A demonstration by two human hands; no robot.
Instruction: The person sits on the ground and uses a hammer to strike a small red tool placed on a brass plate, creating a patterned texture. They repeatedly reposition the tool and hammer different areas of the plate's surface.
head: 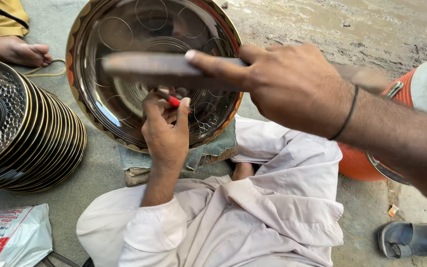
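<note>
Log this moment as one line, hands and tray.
left hand: holds red-tipped punch on tray | right hand: holds hammer raised over punch | tray: tilted on padded block | stack of trays beside

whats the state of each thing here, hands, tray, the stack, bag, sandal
left hand: shut on a red-tipped tool, tip against the tray
right hand: raised, shut on a flat metal bar, blurred
large metal tray: tilted on a cloth pad, circles marked inside
stack of trays: nested, leaning
plastic bag: crumpled on the ground
sandal: lying unworn
</note>
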